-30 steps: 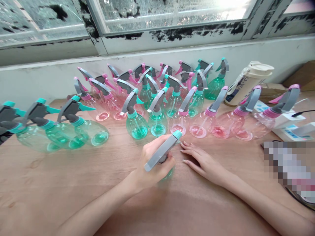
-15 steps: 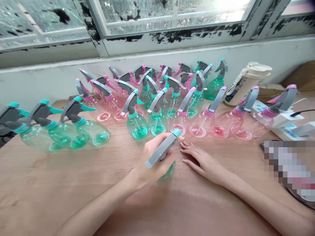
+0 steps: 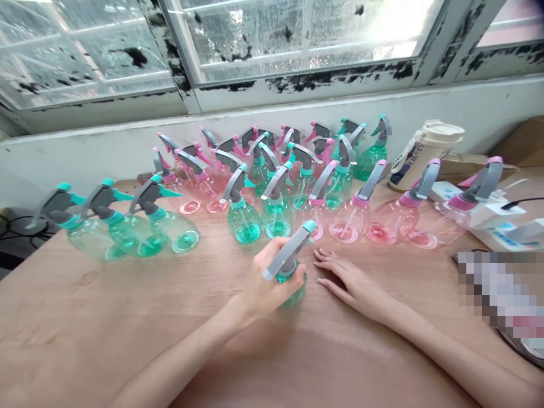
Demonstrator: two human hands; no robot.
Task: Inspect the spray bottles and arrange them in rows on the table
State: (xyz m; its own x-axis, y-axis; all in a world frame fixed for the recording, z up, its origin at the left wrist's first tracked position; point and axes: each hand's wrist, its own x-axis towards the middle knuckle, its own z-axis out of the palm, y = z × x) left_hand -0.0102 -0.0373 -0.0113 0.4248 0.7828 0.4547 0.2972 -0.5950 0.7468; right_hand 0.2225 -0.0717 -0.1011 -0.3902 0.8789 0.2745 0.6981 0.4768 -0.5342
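My left hand (image 3: 266,277) is wrapped round a green spray bottle (image 3: 295,294), just below its grey trigger head with a teal nozzle. The bottle stands upright at the middle of the wooden table (image 3: 127,328), and part of its body is hidden by my fingers. To the right, my right hand (image 3: 351,283) lies flat on the tabletop with its fingers apart, holding nothing. Just beyond my hands are two green spray bottles (image 3: 244,224) and a row of pink spray bottles (image 3: 351,224).
Three green spray bottles (image 3: 174,229) stand at the left. Several more pink and green bottles crowd the back near the wall. A beige tumbler (image 3: 425,156), white power strips (image 3: 493,212) with a black cable and a pixelated flat object (image 3: 501,300) are at the right.
The camera view has shifted slightly. My left hand has slid a little lower on the green spray bottle, baring its teal collar. My right hand stays flat on the table.
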